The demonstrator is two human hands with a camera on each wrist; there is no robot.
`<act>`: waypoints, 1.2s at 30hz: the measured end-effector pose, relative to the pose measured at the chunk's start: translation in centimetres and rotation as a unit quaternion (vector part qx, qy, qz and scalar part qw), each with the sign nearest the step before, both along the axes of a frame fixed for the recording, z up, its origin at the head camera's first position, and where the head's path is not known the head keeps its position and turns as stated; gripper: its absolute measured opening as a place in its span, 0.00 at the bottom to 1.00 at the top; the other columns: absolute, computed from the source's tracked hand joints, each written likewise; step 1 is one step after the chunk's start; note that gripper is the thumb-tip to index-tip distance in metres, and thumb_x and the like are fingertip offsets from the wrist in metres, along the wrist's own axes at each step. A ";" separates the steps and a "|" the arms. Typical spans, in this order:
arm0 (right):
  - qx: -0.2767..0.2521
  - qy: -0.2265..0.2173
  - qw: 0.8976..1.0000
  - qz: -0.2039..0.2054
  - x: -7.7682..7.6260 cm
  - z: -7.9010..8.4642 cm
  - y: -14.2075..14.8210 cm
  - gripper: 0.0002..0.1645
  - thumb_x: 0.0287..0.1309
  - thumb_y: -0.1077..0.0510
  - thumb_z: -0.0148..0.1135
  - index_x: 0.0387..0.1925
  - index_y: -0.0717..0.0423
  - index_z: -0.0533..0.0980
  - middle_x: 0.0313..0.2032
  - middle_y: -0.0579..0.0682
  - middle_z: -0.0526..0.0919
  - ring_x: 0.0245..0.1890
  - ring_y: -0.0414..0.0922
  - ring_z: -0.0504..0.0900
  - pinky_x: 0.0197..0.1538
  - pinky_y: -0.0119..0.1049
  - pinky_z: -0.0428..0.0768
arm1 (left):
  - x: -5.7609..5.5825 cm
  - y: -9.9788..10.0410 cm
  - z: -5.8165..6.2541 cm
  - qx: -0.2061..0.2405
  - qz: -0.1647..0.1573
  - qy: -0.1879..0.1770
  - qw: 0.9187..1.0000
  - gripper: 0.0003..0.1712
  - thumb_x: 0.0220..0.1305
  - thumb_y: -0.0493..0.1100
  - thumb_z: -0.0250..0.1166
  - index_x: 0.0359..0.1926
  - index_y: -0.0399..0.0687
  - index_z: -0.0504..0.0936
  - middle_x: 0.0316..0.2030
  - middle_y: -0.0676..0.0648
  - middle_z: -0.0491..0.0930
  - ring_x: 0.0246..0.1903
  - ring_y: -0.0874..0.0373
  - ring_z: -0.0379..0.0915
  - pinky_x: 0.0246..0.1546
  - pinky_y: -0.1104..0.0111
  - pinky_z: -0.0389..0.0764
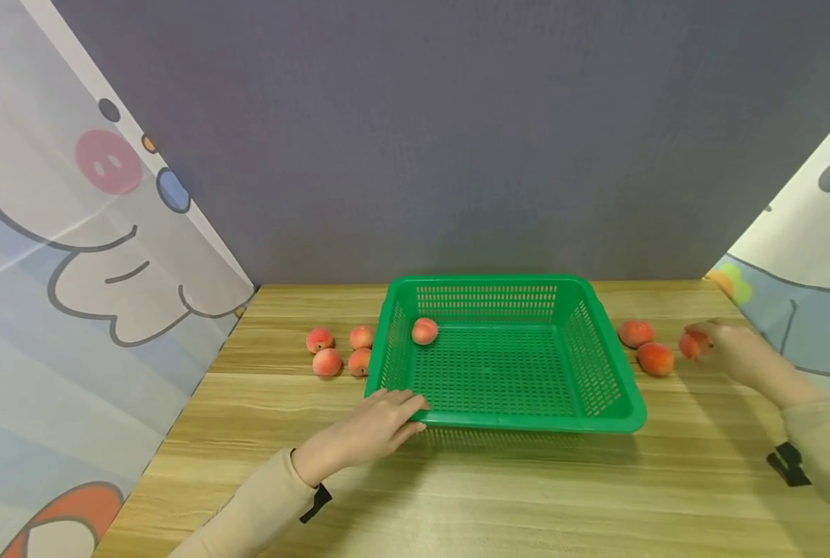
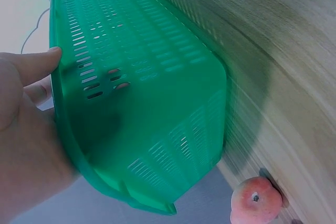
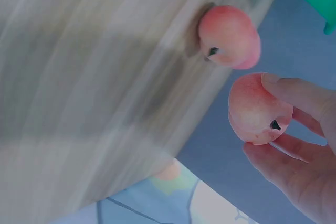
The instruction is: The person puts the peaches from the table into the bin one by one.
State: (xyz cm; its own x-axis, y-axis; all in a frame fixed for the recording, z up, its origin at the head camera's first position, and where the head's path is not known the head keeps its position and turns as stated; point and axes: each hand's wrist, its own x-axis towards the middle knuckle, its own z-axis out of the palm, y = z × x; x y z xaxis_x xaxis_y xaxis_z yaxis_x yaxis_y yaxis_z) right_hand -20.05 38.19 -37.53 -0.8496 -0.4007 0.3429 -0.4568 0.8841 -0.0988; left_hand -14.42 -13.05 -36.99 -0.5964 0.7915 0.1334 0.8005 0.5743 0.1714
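A green plastic basket with slotted walls stands on the wooden table. My left hand grips its near rim close to the left corner; in the left wrist view the thumb lies on the outer side of that rim. One peach lies inside the basket, toward the far left. Off to the right, my right hand pinches a peach between thumb and fingertips. Two more peaches, one behind and one in front, lie between that hand and the basket.
Several peaches sit on the table just left of the basket. A dark grey wall rises behind the table. Cartoon-printed sheets border it on the left and right.
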 end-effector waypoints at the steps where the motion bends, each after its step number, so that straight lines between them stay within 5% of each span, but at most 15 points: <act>1: 0.000 -0.006 1.000 -0.004 0.0 0.2 -0.1 0.24 0.24 0.73 0.69 0.32 0.78 0.72 0.25 0.67 0.75 0.26 0.62 0.74 0.28 0.51 0.73 | 0.0 0.0 0.0 -0.001 0.001 -0.001 1.000 0.11 0.63 0.46 0.54 0.45 0.49 0.72 0.39 0.52 0.76 0.39 0.59 0.73 0.38 0.67 0.71; 8: -0.010 -0.024 0.999 -0.026 0.1 2.4 -1.3 0.24 0.33 0.72 0.67 0.38 0.78 0.71 0.31 0.72 0.73 0.27 0.60 0.74 0.26 0.49 0.74 | 0.0 0.0 0.2 -0.012 0.005 -0.009 1.000 0.11 0.63 0.45 0.54 0.45 0.49 0.71 0.40 0.51 0.76 0.39 0.59 0.73 0.38 0.68 0.70; 18: -0.040 0.071 0.996 0.017 0.2 5.2 -3.2 0.20 0.38 0.68 0.68 0.36 0.74 0.73 0.30 0.66 0.75 0.26 0.57 0.74 0.24 0.48 0.73 | 0.1 0.0 0.4 -0.015 0.005 -0.012 1.000 0.10 0.63 0.46 0.54 0.44 0.50 0.71 0.38 0.52 0.76 0.37 0.60 0.73 0.36 0.69 0.70; 26: -0.035 0.092 0.995 0.036 0.3 6.8 -5.4 0.22 0.31 0.71 0.69 0.36 0.70 0.75 0.30 0.58 0.77 0.26 0.46 0.70 0.28 0.31 0.69 | 0.2 0.0 0.5 -0.018 -0.001 -0.011 1.000 0.11 0.64 0.47 0.52 0.44 0.49 0.71 0.38 0.52 0.76 0.36 0.60 0.73 0.35 0.70 0.70; 36: -0.024 0.089 0.994 0.062 0.3 8.8 -8.1 0.28 0.27 0.73 0.69 0.39 0.71 0.74 0.36 0.64 0.74 0.26 0.49 0.75 0.26 0.42 0.74 | 0.2 0.1 0.5 -0.023 0.001 -0.014 1.000 0.11 0.64 0.47 0.52 0.45 0.49 0.70 0.38 0.52 0.75 0.36 0.60 0.73 0.35 0.70 0.69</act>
